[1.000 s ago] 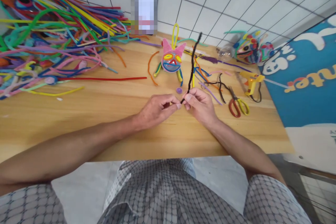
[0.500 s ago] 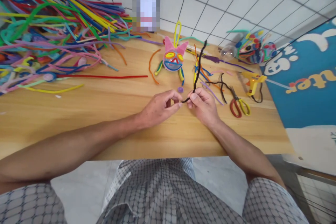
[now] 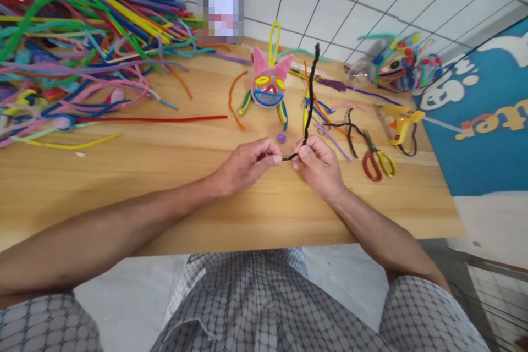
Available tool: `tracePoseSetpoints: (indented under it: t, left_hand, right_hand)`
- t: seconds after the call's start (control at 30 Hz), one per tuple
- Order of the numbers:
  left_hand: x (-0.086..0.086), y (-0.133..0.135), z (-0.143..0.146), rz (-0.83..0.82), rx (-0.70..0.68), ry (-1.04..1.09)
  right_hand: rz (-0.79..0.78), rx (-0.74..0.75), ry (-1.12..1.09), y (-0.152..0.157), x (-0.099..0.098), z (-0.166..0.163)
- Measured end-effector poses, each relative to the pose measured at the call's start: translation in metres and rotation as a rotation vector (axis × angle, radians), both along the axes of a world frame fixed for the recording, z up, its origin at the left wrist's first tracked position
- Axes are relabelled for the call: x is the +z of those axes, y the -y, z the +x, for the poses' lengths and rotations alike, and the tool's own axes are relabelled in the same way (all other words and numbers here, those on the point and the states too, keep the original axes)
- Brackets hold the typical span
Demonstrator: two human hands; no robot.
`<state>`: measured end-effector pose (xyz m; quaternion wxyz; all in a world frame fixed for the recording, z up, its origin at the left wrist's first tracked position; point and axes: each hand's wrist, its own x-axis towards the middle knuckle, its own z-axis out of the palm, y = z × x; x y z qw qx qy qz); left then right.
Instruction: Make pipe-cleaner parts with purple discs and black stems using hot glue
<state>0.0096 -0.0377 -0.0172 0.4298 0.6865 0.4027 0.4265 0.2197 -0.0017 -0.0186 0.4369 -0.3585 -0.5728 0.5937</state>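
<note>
Mid-frame, left hand (image 3: 243, 168) and right hand (image 3: 317, 165) both pinch the black pipe cleaner (image 3: 310, 93), bending its lower end; next needs a tighter curl.

Head cam, looks fwd and down, close over wooden table (image 3: 124, 176)

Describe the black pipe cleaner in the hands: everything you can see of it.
The black pipe cleaner is a thin, fuzzy, slightly wavy stem. Its lower end is bent sideways into a short level stretch, pinched between the left hand and the right hand. From the right hand's fingers the rest rises nearly upright, its free tip up before the tiled wall. It is held above the wooden table, touching only the fingers.
</note>
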Motion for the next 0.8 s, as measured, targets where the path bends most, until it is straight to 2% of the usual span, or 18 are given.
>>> tracePoseSetpoints:
  t: [0.13, 0.37, 0.8]
  left_hand:
    - [0.0043, 0.0017, 0.0005, -0.039, 0.013, -0.049]
    - [0.0065, 0.0079, 0.0041, 0.019, 0.035, -0.114]
    - [0.0075, 0.0071, 0.002, -0.025, -0.048, -0.063]
  right_hand:
    - [0.01, -0.028, -0.025, -0.0001, 0.0046, 0.0011]
    - [0.047, -0.007, 0.102, 0.0052, 0.0016, 0.0012]
    - [0.073, 0.067, 0.152, 0.0076, 0.0019, 0.0004]
